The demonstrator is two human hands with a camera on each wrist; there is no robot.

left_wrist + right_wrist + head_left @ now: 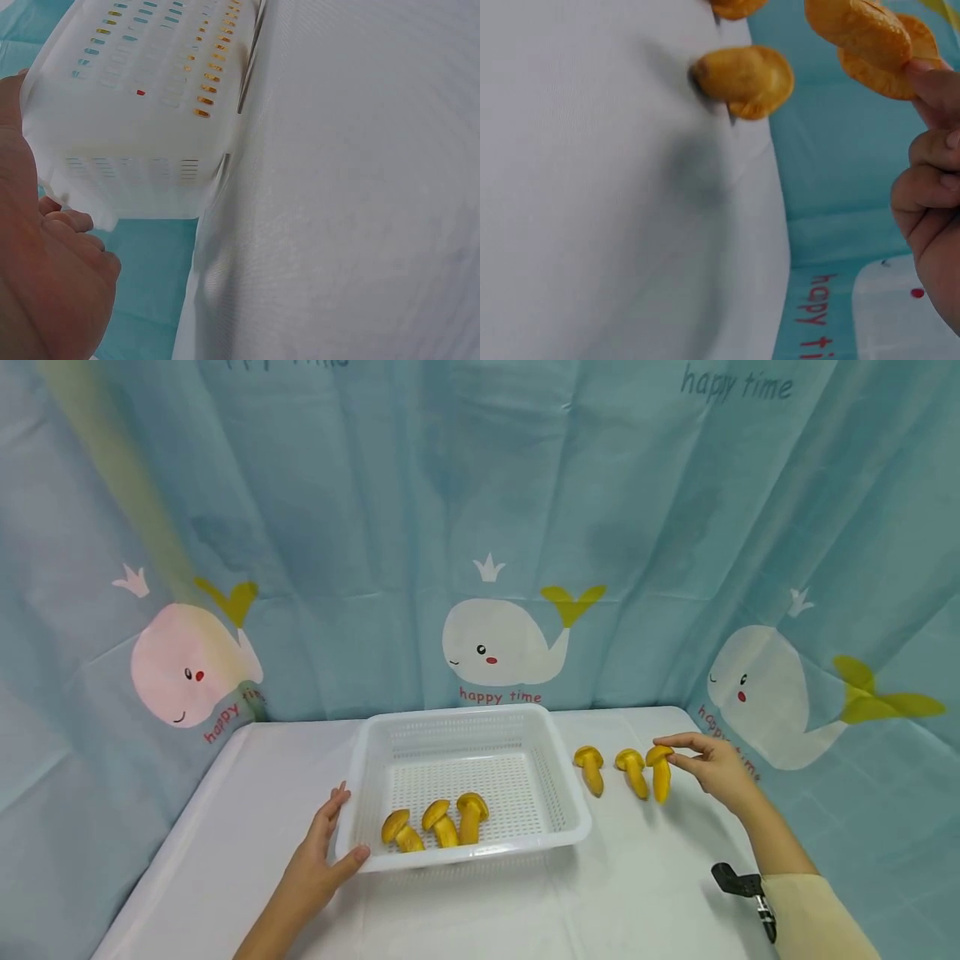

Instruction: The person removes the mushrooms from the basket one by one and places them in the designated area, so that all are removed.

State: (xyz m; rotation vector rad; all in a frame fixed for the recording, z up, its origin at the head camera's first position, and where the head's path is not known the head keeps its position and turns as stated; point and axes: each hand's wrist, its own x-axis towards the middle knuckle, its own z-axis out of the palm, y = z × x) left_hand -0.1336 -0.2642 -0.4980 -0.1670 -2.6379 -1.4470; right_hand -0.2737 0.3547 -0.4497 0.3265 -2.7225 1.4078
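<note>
My right hand (pixel 716 771) pinches a yellow mushroom (pixel 661 774) by its cap, stem pointing down. In the right wrist view this mushroom (pixel 862 34) is clear of the white table. Two similar mushrooms lie just left of it: a nearer one (pixel 634 773) and one (pixel 590 770) beside the basket. My left hand (pixel 313 860) grips the near left corner of a white perforated plastic basket (pixel 577 831), thumb on the rim. Inside, along the front wall, lie three mushrooms: left (pixel 401 831), middle (pixel 441 823) and right (pixel 471 818).
A white cloth covers the table (pixel 645 877). Behind it and at both sides hangs a blue curtain (pixel 360 568) printed with whales. A black device (pixel 738 883) with a metal part sticks out by the right sleeve (pixel 813 914).
</note>
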